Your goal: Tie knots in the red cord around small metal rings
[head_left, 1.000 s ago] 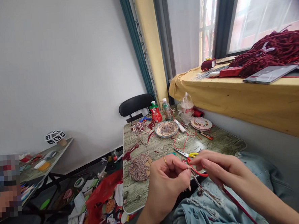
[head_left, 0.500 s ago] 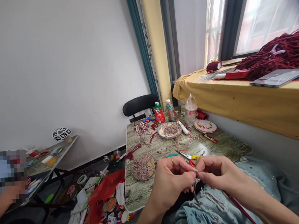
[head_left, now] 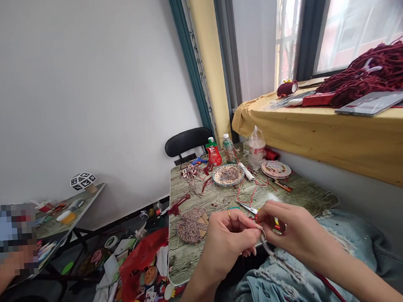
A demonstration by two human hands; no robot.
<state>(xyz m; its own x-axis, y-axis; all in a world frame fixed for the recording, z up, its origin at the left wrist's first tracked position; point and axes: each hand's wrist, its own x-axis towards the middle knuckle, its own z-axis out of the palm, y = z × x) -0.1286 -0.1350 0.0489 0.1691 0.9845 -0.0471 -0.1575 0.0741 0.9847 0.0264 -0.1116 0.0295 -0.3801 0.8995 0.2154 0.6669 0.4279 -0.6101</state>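
My left hand [head_left: 229, 238] is closed in a pinch over my lap, holding a thin greyish-brown cord [head_left: 266, 245] at the fingertips. The cord curves down from the pinch toward the blue jeans. My right hand [head_left: 293, 229] meets it from the other side, index finger and thumb bent into a ring with their tips at the cord; the exact contact is partly hidden. Just behind the fingers lie scissors [head_left: 247, 207], blades showing and handles mostly covered by my right hand. A bundle of speckled brown yarn [head_left: 191, 225] rests on the table to the left of my hands.
On the wood-patterned table [head_left: 218, 200] stand a woven tray of small pieces [head_left: 228, 175], a red pouch [head_left: 214, 154] and a bottle [head_left: 228, 149]. Dark red yarn [head_left: 374, 74] covers the sill at right. A red bag [head_left: 137, 269] lies on the floor; another person's arm [head_left: 14, 267] shows at left.
My right hand has lifted and opened its index finger and thumb into a wider ring. The cord now bends to the right below my left fingertips. My left hand stays nearly in place.
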